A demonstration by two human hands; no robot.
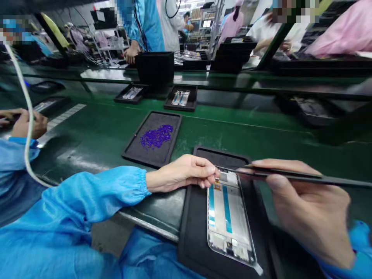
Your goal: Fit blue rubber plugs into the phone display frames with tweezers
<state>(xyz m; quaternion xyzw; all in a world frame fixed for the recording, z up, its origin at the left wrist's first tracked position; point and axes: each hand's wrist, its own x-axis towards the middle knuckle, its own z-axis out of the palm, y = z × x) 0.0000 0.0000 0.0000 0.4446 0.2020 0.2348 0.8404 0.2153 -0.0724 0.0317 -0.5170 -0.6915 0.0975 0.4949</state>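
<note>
A silver phone frame point(235, 209) with blue strips lies in a black foam tray point(194, 232) in front of me. Over its top end is my left hand point(188, 172), thumb and fingers pinched together; whatever they grip is hidden. My right hand point(305, 205) holds a pair of dark tweezers point(290, 175) between thumb and fingers. The tips point left, reaching the top edge of the frame close to my left fingertips. Left of this, a second black tray point(133, 145) carries a heap of small purple pieces point(157, 136).
Two smaller black trays with phone parts, one on the left point(132, 93) and one on the right point(180, 98), sit farther back on the green bench point(95, 128). A co-worker's hands point(29, 123) are at far left, behind a white hose point(26, 100). A black bin point(155, 66) stands on the rear shelf.
</note>
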